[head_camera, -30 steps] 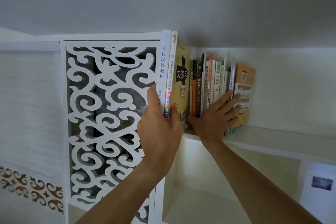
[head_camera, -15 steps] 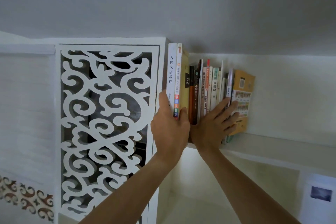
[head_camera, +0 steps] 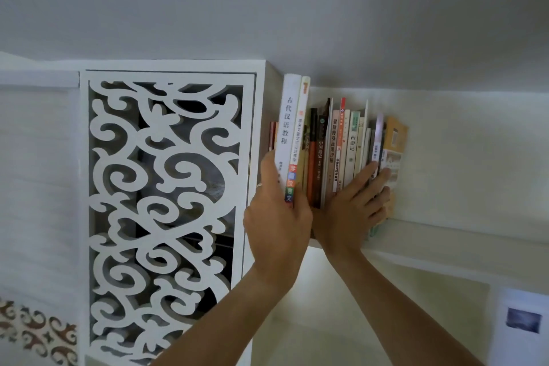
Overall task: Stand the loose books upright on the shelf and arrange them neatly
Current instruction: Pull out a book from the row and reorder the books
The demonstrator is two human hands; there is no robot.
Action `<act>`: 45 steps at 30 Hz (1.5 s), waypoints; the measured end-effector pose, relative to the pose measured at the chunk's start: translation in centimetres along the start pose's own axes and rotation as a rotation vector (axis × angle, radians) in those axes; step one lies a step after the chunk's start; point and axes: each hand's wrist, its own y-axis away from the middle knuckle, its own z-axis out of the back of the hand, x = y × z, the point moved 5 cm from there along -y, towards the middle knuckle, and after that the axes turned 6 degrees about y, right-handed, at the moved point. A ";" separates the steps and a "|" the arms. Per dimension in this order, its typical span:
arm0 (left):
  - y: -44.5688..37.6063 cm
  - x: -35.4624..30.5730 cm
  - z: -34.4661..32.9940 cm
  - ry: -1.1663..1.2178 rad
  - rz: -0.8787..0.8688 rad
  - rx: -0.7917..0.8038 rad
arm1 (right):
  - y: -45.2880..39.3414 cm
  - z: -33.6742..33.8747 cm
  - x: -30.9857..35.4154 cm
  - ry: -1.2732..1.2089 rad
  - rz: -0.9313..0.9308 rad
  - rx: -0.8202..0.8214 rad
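Observation:
A row of upright books (head_camera: 347, 145) stands on a white shelf (head_camera: 445, 235) just under the ceiling. My left hand (head_camera: 276, 217) grips two tall books, a white one (head_camera: 286, 128) and a yellow one with a pale spine (head_camera: 300, 128), at the row's left end, beside the cabinet's side. My right hand (head_camera: 353, 208) lies flat with spread fingers against the lower spines of the books to the right. An orange-yellow book (head_camera: 395, 140) leans at the row's right end, behind my fingertips.
A white cabinet with a carved scrollwork door (head_camera: 166, 202) stands directly left of the books. The shelf runs on to the right along a pale wall. Below it is an open compartment (head_camera: 371, 306). The ceiling hangs close above the tall books.
My left hand has pushed the two tall books further in and closed them against the row, so the yellow cover no longer shows. My right hand stays pressed on the spines.

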 end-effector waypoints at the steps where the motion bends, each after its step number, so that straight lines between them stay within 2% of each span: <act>1: 0.1 0.1 0.7 0.028 0.013 -0.022 | -0.1 -0.4 -0.2 0.036 0.002 0.001; 7: 0.5 -0.2 3.4 0.207 0.023 -0.030 | -0.1 -1.1 -0.5 0.084 -0.026 -0.042; 12: 0.5 -0.5 3.5 0.127 -0.036 -0.012 | 0.0 -1.0 -0.4 0.053 0.025 -0.072; 17: 0.2 -0.1 3.3 0.120 0.011 -0.067 | -1.3 -0.4 -2.2 -0.159 0.015 -0.085; 22: -0.6 1.0 3.2 0.085 0.041 -0.102 | -3.3 1.2 -2.8 -0.251 0.097 -0.089; 26: -0.5 1.4 3.2 0.054 0.041 -0.089 | -5.9 1.7 -3.8 -0.421 0.054 0.060; 31: -0.1 0.4 3.7 0.057 0.004 -0.144 | -7.3 2.6 -4.6 -0.418 0.109 0.153; 35: 0.1 -1.5 4.1 0.088 -0.064 -0.164 | -5.9 2.1 -2.8 -0.295 0.035 0.096; 39: -0.1 -2.9 3.8 0.128 -0.084 -0.166 | -5.5 1.4 -1.7 -0.167 0.040 0.060; 45: 1.0 -3.8 3.4 0.129 -0.110 -0.155 | -4.8 1.2 -0.4 -0.189 0.012 0.037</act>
